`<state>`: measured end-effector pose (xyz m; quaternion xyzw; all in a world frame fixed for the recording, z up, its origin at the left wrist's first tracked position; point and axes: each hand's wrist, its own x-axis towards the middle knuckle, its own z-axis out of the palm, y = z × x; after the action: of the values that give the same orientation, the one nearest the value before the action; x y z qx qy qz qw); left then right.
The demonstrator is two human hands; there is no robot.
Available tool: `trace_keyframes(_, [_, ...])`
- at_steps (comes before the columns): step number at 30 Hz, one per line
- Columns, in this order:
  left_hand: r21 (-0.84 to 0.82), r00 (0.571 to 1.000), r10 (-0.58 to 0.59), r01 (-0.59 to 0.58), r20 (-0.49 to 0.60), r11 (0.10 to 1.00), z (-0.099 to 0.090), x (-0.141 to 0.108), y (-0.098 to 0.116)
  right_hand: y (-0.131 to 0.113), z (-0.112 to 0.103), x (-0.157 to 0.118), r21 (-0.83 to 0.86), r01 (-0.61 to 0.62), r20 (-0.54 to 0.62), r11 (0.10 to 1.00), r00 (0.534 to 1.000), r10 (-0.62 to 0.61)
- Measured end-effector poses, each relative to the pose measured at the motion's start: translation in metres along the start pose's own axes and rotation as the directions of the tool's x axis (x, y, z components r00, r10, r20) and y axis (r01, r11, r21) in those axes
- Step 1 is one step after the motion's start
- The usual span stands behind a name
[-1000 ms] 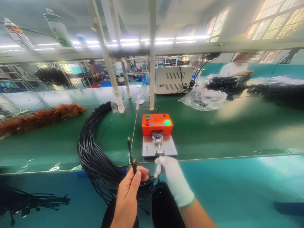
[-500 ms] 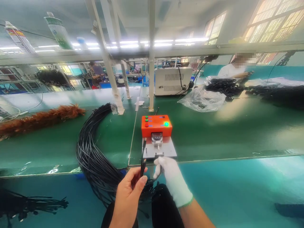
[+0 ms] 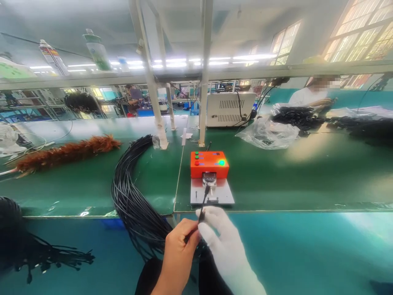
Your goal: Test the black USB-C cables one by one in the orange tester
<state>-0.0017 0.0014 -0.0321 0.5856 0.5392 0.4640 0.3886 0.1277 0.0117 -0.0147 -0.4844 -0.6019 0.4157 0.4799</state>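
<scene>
A black cable rises between my hands, its plug end up in front of the metal fixture. Bare, my left hand pinches the cable low down. My right hand, in a white glove, closes its thumb and fingertips on the same cable just above. Beyond them an orange box with green and red buttons and a lit green light stands at the table edge, a metal plate and a small gauge in front of it. A thick bundle of black cables curves over the table edge on the left.
A brown feathery duster lies at the left of the green table. Behind are a white vented machine, a clear plastic bag and dark cable piles, with a person seated beyond. More cables hang at the lower left.
My right hand has come up from the fixture's front edge to the cable at my left hand. The cable's plug end has shifted right, in front of the fixture. The view has turned slightly left.
</scene>
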Motion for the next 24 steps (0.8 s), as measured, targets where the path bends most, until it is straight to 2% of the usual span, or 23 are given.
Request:
trace_keyframes(2, [0.037,0.999,0.035,-0.035,-0.002,0.999,0.0,-0.002,0.002,0.002,0.01,0.001,0.213,-0.063,-0.021,0.975,0.997,0.069])
trace_keyframes(5, [0.041,0.995,0.049,-0.046,-0.083,0.998,-0.003,-0.003,0.002,0.009,0.011,0.005,0.462,-0.19,-0.095,0.866,0.961,0.261])
trace_keyframes(8, [0.025,0.987,0.02,-0.016,-0.158,1.0,-0.006,-0.002,-0.001,0.016,-0.001,0.012,0.395,-0.236,-0.146,0.888,0.938,0.315])
trace_keyframes(10, [0.02,0.988,0.018,-0.015,-0.156,1.0,-0.007,-0.001,-0.002,0.022,-0.009,0.018,0.287,-0.293,-0.12,0.912,0.934,0.337])
trace_keyframes(13, [0.018,0.99,0.012,-0.01,-0.14,1.0,-0.007,0.0,0.0,0.031,-0.013,0.028,0.221,-0.341,-0.056,0.914,0.931,0.361])
trace_keyframes(17, [0.024,0.993,-0.01,0.013,-0.121,1.0,-0.007,-0.001,0.003,0.041,-0.009,0.037,0.255,-0.341,0.006,0.905,0.936,0.352])
trace_keyframes(24, [0.017,0.993,-0.026,0.028,-0.113,0.999,-0.007,0.0,0.002,0.049,-0.006,0.044,0.315,-0.403,0.017,0.859,0.907,0.42])
